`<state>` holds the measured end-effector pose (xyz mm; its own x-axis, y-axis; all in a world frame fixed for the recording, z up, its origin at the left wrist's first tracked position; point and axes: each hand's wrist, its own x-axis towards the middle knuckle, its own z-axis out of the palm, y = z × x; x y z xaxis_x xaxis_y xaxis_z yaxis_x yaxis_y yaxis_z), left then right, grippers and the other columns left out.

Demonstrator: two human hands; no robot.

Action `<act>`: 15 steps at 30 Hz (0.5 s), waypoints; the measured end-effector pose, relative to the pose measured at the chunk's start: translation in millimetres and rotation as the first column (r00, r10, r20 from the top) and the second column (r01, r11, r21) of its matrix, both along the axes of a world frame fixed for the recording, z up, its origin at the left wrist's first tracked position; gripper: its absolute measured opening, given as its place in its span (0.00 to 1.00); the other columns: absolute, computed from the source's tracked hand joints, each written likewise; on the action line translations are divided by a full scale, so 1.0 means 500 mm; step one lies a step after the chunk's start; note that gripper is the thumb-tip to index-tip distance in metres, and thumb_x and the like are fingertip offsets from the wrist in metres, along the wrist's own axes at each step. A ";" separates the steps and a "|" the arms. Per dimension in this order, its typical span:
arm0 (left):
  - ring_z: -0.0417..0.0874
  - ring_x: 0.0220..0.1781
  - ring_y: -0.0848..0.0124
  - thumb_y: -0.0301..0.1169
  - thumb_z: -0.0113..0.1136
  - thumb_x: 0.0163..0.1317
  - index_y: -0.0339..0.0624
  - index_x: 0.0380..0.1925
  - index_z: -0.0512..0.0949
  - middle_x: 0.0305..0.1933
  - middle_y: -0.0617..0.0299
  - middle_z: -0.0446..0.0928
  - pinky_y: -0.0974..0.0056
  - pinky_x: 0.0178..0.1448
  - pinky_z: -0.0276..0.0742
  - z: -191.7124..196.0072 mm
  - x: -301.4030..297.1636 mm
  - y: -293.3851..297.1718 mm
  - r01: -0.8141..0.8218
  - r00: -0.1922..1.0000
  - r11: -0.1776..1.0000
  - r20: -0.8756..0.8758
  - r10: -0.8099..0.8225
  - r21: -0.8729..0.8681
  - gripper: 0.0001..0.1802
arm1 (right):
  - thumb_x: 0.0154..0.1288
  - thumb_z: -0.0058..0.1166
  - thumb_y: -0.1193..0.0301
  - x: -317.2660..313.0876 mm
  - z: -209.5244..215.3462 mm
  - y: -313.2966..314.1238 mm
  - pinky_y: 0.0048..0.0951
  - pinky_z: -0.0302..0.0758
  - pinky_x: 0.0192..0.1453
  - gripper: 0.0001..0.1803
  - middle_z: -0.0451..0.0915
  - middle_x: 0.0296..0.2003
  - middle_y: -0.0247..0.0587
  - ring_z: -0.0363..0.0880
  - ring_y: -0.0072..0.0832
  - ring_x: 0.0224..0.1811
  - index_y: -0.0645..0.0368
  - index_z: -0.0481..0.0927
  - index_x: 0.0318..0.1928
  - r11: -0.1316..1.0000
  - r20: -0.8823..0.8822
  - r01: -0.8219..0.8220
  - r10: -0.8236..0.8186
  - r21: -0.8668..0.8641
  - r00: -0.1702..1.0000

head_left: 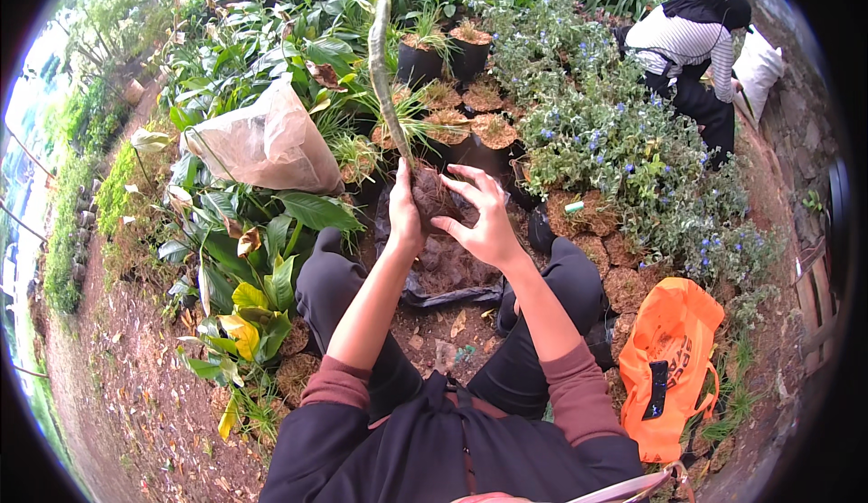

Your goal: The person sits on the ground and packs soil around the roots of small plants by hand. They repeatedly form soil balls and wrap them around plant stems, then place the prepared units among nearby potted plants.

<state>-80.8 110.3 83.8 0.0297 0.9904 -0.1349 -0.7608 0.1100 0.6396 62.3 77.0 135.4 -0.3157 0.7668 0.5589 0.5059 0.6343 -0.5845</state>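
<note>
Between my two hands stands a plant cutting with a thick, bare, grey-green stem [383, 78], its top leaning slightly to the left. At its base is a rounded, reddish-brown root ball [431, 196] of soil. My left hand [404, 206] is closed against the ball's left side. My right hand [485, 221] cups the right side, its thumb and fingertips at the soil and its fingers somewhat spread. Directly below, between my knees, a black plastic sheet or tray [425, 300] holds loose brown soil [457, 263].
A pale, translucent plastic bag [267, 141] lies on broad-leaved plants at left. Black pots [419, 65] stand ahead. Blue-flowered plants [606, 132] fill the right. An orange bag [674, 358] with a dark phone [657, 390] sits near my right knee. Another person [687, 42] bends by a white sack [758, 69].
</note>
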 end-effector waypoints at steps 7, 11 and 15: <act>0.76 0.46 0.70 0.50 0.29 0.69 0.36 0.48 0.70 0.46 0.57 0.76 0.66 0.55 0.68 0.004 0.054 -0.029 -0.072 0.991 0.996 -0.111 0.078 0.055 0.30 | 0.65 0.40 0.57 -0.037 -0.033 -0.001 0.54 0.38 0.68 0.32 0.56 0.65 0.46 0.50 0.42 0.68 0.56 0.55 0.66 0.977 0.067 0.160 -0.171 0.140 0.983; 0.76 0.45 0.71 0.49 0.29 0.70 0.35 0.48 0.70 0.45 0.58 0.76 0.66 0.54 0.69 0.019 0.047 -0.033 -0.037 0.991 0.998 -0.129 0.043 0.052 0.29 | 0.67 0.35 0.61 -0.039 -0.045 0.009 0.54 0.35 0.68 0.29 0.53 0.66 0.46 0.47 0.43 0.69 0.55 0.53 0.66 0.982 0.042 0.140 -0.146 0.125 0.988; 0.77 0.44 0.72 0.51 0.28 0.70 0.36 0.46 0.71 0.43 0.58 0.77 0.67 0.54 0.70 0.006 0.045 -0.041 -0.091 0.989 0.995 -0.112 0.094 0.034 0.30 | 0.66 0.37 0.64 -0.044 -0.048 -0.011 0.53 0.39 0.68 0.27 0.59 0.63 0.45 0.53 0.44 0.67 0.57 0.58 0.64 0.988 -0.011 0.127 -0.126 0.089 0.992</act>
<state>-58.5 89.9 86.8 -0.0762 0.9916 -0.1041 -0.6893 0.0230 0.7241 40.5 71.4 111.2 -0.2160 0.7472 0.6286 0.5822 0.6153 -0.5314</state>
